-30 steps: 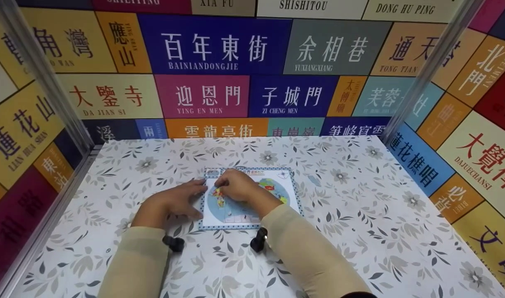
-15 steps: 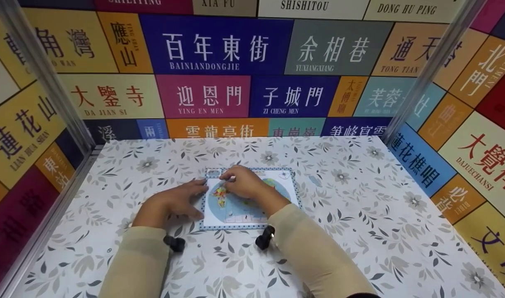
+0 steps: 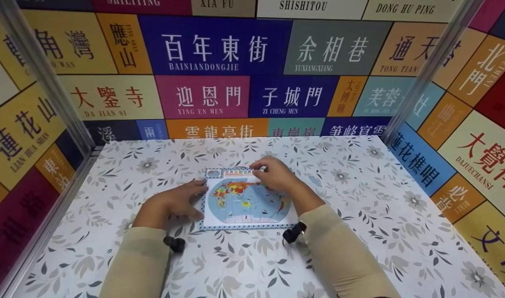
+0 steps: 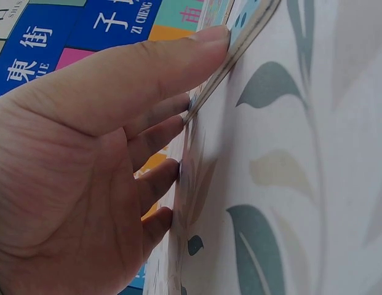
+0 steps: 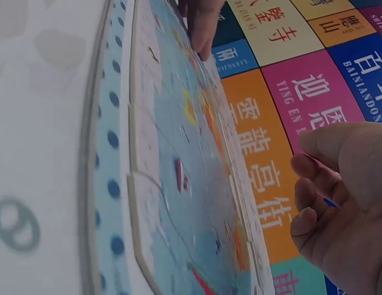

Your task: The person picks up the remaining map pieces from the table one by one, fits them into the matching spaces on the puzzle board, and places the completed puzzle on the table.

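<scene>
A world-map jigsaw puzzle (image 3: 244, 211) lies flat in a frame with a dotted blue border (image 3: 235, 227), its pieces seated together. My left hand (image 3: 175, 201) rests at the puzzle's left side in the head view. Its thumb touches the frame's edge in the left wrist view, and the other fingertips (image 4: 163, 163) reach the same side. My right hand (image 3: 275, 176) hovers over the puzzle's upper right part and covers some of it. In the right wrist view that hand (image 5: 357, 203) has loosely bent fingers, apart from the map, with nothing between them.
The puzzle lies on a table with a leaf-and-flower cover (image 3: 360, 231). Panels with coloured street-name signs (image 3: 215, 45) stand at the back and both sides, joined by clear corner posts (image 3: 417, 78). A small black device (image 3: 294, 232) sits at each wrist.
My right hand has moved right across the puzzle, from its upper left to its upper right, uncovering the map's middle. My left hand has stayed in place.
</scene>
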A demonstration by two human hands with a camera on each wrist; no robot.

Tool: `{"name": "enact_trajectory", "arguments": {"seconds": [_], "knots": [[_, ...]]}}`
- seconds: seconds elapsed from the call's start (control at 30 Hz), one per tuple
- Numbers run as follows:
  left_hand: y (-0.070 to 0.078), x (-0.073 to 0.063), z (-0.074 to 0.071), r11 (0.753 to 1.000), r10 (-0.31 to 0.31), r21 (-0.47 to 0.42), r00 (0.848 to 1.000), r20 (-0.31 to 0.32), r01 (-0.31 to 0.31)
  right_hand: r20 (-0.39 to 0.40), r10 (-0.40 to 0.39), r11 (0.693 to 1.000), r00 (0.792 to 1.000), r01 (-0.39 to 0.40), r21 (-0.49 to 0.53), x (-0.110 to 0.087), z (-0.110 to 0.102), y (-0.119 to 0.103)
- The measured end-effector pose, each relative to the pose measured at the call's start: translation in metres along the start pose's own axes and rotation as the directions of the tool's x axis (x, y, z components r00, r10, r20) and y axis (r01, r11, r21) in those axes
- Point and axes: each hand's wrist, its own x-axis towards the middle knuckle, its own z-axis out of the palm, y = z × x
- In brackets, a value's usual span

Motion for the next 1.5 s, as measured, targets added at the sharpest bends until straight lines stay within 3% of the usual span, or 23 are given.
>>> {"name": "enact_trajectory", "arguments": {"seconds": [0.17, 0.4, 0.67, 0.97, 1.27, 1.5], "knots": [[-0.001, 0.0, 0.001, 1.0, -0.002, -0.011, 1.0, -0.004, 0.002, -0.05, 0.001, 1.0, 0.999, -0.002, -0.016, -0.008, -0.024, 0.02], [0.0, 0.001, 0.002, 1.0, -0.018, -0.02, 1.0, -0.014, 0.018, -0.099, 0.117, 0.993, 0.988, -0.114, 0.035, -0.021, -0.047, 0.041], [0.0, 0.001, 0.001, 0.999, -0.023, -0.046, 1.0, -0.007, 0.023, -0.111, 0.151, 0.987, 0.982, -0.145, 0.063, -0.027, -0.061, 0.054], [-0.001, -0.001, 0.001, 1.0, -0.005, -0.025, 1.0, -0.013, 0.005, -0.188, 0.119, 0.992, 0.975, -0.107, 0.07, -0.033, -0.083, 0.079], [0.001, 0.0, 0.001, 1.0, -0.011, -0.011, 1.0, -0.014, 0.011, -0.223, 0.207, 0.978, 0.953, -0.196, 0.071, -0.037, -0.097, 0.109], [0.002, 0.001, 0.0, 0.999, -0.037, -0.03, 0.999, -0.005, 0.037, -0.221, 0.259, 0.966, 0.94, -0.253, 0.054, -0.039, -0.096, 0.119]]}}
